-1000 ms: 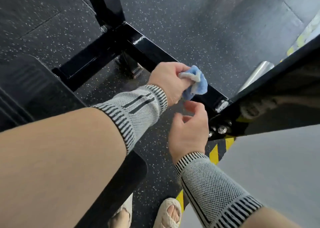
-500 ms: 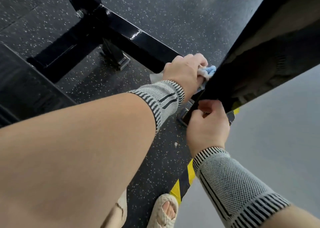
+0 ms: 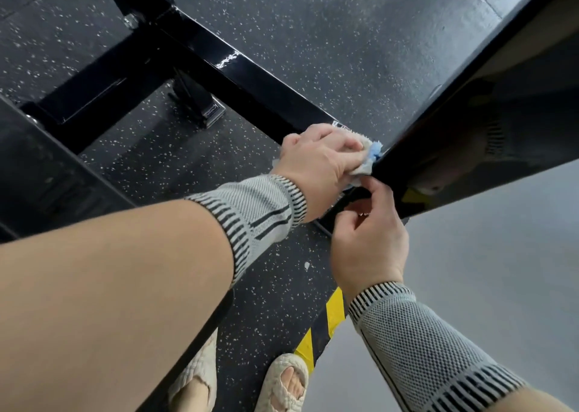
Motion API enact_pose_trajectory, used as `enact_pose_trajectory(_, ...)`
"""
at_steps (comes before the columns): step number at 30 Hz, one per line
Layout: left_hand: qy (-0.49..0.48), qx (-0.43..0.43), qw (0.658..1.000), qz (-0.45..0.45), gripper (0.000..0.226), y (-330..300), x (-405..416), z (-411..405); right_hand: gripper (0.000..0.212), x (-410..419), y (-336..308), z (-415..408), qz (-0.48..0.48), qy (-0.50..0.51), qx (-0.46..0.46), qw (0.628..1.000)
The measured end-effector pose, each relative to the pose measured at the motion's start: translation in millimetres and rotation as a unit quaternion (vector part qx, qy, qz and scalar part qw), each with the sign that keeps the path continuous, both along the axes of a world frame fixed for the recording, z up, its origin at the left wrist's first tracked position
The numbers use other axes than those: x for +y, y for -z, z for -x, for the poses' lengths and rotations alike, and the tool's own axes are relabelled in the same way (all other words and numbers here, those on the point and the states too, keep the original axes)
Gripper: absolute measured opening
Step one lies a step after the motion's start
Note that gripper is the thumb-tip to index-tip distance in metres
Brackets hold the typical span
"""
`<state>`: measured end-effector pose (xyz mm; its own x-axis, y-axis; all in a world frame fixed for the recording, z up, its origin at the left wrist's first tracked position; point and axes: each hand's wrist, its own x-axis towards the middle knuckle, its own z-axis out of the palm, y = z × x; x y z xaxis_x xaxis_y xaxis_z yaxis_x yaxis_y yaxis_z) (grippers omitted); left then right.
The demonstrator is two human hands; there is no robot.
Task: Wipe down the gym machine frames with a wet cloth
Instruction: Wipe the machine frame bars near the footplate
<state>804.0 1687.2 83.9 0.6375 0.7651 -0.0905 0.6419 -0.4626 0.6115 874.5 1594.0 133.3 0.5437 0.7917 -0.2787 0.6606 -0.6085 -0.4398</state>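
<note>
My left hand [image 3: 319,161] grips a blue and white cloth [image 3: 369,157] and presses it against the lower end of a glossy black slanted frame beam [image 3: 470,129] that runs up to the top right. My right hand [image 3: 369,239] is just below, its thumb and fingers pinching the beam's bottom edge. A black floor bar [image 3: 238,76] of the machine runs from the upper left toward my left hand and disappears behind it. Most of the cloth is hidden under my fingers.
A black crossbar and foot [image 3: 94,98] lie on the speckled rubber floor [image 3: 344,35] at left. A dark pad [image 3: 47,176] fills the left edge. Yellow-black hazard tape [image 3: 326,327] borders a grey floor [image 3: 485,270] at right. My sandalled feet [image 3: 282,383] stand below.
The cloth went from held in the air to pressed on the slanted beam. My right hand rose to pinch the beam's edge, and the view moved closer.
</note>
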Motion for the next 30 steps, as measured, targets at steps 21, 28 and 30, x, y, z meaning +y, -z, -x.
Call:
enact_pose_trajectory(21, 0.002, -0.024, 1.000, 0.007, 0.019, -1.2, 9.1, -4.0, 0.039, 6.9, 5.8, -4.9, -0.014, -0.005, -0.047, 0.999)
enact_pose_trajectory(28, 0.075, 0.059, 0.995, -0.027, 0.041, -10.2, 25.7, 13.5, 0.040, -6.0, 0.0, 11.6, 0.006, -0.057, -0.036, 0.998)
enact_pose_trajectory(30, 0.092, 0.102, 0.990, -0.039, 0.054, -8.5, 23.0, 8.8, 0.048, -2.5, -2.7, 17.0, -0.006, -0.069, -0.025, 0.997)
